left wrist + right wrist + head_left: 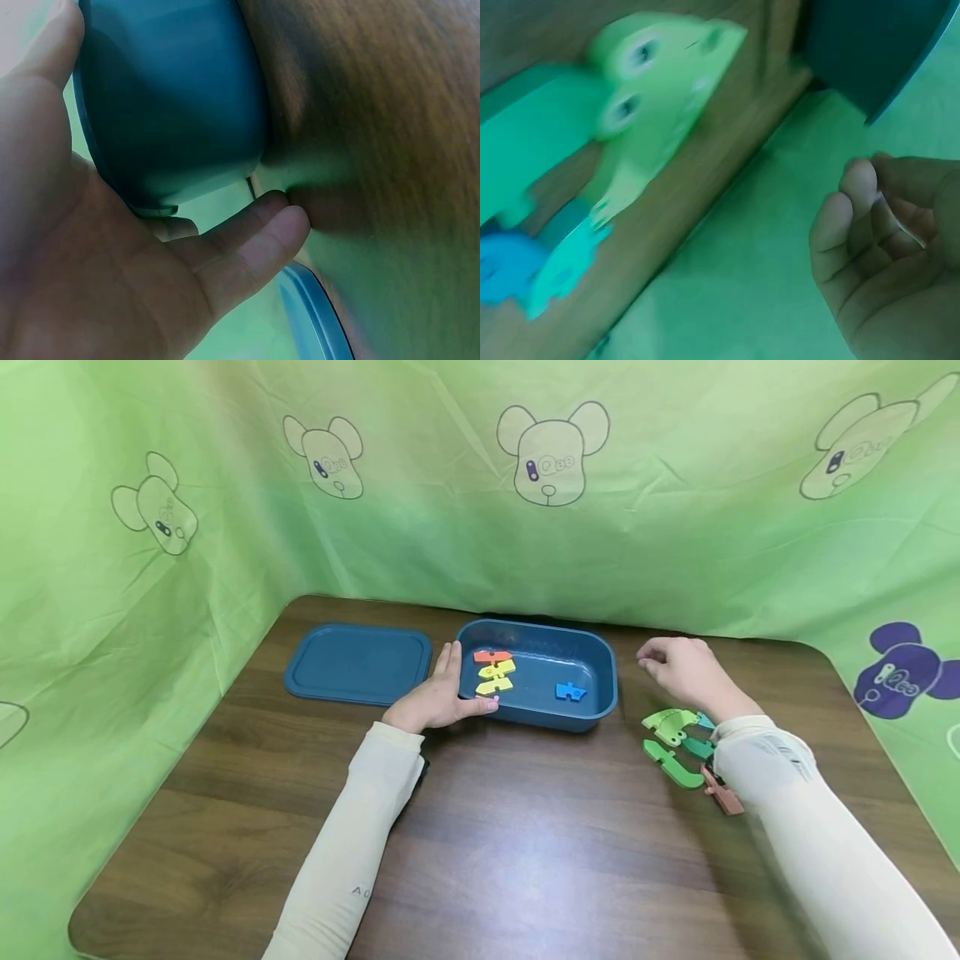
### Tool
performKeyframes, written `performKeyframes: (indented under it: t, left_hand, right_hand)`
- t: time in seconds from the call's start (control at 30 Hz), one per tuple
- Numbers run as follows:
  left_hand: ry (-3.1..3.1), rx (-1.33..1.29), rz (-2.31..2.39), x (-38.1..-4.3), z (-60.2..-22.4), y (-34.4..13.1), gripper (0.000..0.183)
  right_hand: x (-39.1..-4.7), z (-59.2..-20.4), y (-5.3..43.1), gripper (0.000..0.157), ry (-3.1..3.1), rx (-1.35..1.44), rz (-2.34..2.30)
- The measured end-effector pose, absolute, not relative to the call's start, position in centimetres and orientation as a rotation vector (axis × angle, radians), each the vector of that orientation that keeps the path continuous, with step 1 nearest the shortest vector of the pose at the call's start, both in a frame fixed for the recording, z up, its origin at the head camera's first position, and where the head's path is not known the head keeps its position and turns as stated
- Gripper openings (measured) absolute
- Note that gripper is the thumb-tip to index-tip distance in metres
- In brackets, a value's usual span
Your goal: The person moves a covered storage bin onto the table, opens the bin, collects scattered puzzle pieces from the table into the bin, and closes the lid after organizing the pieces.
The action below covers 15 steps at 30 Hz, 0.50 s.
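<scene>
We think the right sleeve (768,760) could bump the puzzle pieces on the table, because it hangs over part of their pile; we can't tell if it touches them. If the left hand (438,695) pushes too hard on the corner of the blue box (555,718), the box might slide into the flat lid (360,662) or tip. That hand has its straight fingers and thumb against the box and doesn't squeeze it. The right hand (684,667) has curled fingers with tips close together, and we see nothing in them. Inside the box we see an orange piece (492,656) and two yellow ones on the left, and a blue piece (570,692) on the right. Outside, to the right, lie a light green crocodile head (670,725) with big eyes, a bent green piece (671,765), teal bits and a pinkish-red piece (723,792).
</scene>
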<state>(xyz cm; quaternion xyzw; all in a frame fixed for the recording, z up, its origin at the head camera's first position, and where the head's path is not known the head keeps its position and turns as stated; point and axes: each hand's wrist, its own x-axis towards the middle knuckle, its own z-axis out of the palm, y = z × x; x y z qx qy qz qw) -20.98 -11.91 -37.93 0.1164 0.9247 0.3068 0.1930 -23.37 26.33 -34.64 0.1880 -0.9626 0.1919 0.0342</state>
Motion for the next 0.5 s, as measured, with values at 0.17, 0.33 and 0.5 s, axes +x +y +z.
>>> performKeyframes:
  t: [0.17,0.33,0.5]
  left_hand:
    - [2.587,0.318,0.865,-20.9,-37.9,-11.8,0.123]
    - [2.593,0.316,0.825,-20.9,-37.9,-11.7,0.122]
    - [2.604,0.316,0.817,-21.0,-38.0,-11.6,0.122]
  right_hand:
    - [-22.3,-35.0,29.5,0.018,-3.081,0.534,0.552]
    - [-20.9,-35.5,32.7,0.018,-3.145,0.469,0.544]
    - [-19.3,-36.0,35.5,0.016,-3.208,0.384,0.557]
